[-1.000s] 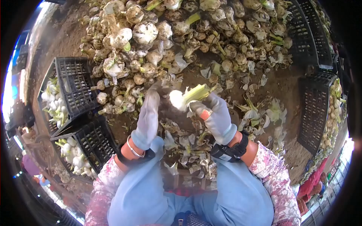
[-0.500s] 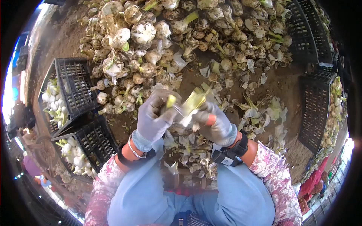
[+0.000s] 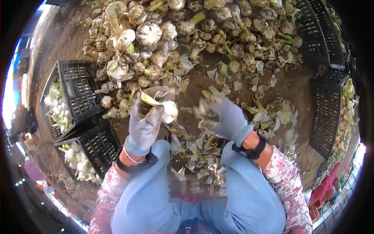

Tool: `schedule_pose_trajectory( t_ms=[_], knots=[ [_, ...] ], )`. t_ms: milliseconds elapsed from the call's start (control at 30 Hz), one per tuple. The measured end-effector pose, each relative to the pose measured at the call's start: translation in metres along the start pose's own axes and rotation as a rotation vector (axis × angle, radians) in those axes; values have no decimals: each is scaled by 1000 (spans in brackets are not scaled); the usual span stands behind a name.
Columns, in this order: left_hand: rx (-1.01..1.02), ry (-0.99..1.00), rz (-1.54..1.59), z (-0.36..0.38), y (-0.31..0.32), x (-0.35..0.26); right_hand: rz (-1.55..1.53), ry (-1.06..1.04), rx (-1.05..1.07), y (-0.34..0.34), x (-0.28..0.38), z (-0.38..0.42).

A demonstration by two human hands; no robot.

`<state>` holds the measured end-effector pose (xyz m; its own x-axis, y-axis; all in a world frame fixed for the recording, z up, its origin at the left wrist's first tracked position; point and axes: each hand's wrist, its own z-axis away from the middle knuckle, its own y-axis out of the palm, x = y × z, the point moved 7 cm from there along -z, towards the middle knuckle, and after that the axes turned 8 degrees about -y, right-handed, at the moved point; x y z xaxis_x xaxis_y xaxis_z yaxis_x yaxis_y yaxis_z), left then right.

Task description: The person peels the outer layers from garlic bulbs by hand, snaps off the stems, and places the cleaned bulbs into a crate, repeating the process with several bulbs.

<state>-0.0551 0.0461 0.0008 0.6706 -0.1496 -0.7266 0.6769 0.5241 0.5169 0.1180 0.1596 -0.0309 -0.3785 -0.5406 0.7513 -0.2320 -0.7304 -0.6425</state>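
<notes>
My left hand [image 3: 146, 121] has the bulb [image 3: 170, 111] now, fingers curled shut around its green stalk end, the white peeled head poking out to the right of my glove, just past the fingertips. My right hand [image 3: 230, 117] is off it, held apart to the right, with a scrap of peel [image 3: 203, 111] at its fingertips; the glove blurs there, so I cannot tell how tightly that grip is closed. Half a second ago both hands were pressed together over the bulb, working at the stalk; now they have split, the left carrying the clean bulb leftward, the right swung out over the litter of peelings [image 3: 198, 152] on the ground between my knees. Ahead of me lies the big heap of dirty bulbs [image 3: 187, 35]. To my left stand two black crates [image 3: 78, 87], with white cleaned bulbs inside them, near my left hand.
</notes>
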Motion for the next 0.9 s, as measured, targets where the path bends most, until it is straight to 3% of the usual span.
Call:
schedule_pose_trajectory(
  t_ms=[133,167,267,300,400,433,533,567,667,700,900],
  knots=[
    [-53,54,-249,-3,10,-2,-424,54,-39,-11,24,-16],
    [-50,8,-146,-3,14,5,-700,151,-40,-5,27,-15],
    [71,167,-414,-5,27,1,-1001,199,-170,5,35,-21],
    [42,86,-306,-1,28,5,-965,273,-113,1,41,-23],
    [19,-81,-79,4,27,11,-1364,475,76,15,36,-16],
    [20,-39,-109,3,28,9,-1378,493,96,24,27,-14],
    [36,103,-241,-1,28,1,-1874,421,-119,23,33,-18],
    [52,163,-316,-2,27,0,-1754,481,-105,20,31,-16],
    [53,250,-463,-3,34,-4,-967,247,-200,6,36,-18],
    [50,221,-455,0,36,-5,-1126,324,-218,12,39,-14],
    [53,182,-322,1,28,0,-761,222,-217,10,23,-17]
  ],
)
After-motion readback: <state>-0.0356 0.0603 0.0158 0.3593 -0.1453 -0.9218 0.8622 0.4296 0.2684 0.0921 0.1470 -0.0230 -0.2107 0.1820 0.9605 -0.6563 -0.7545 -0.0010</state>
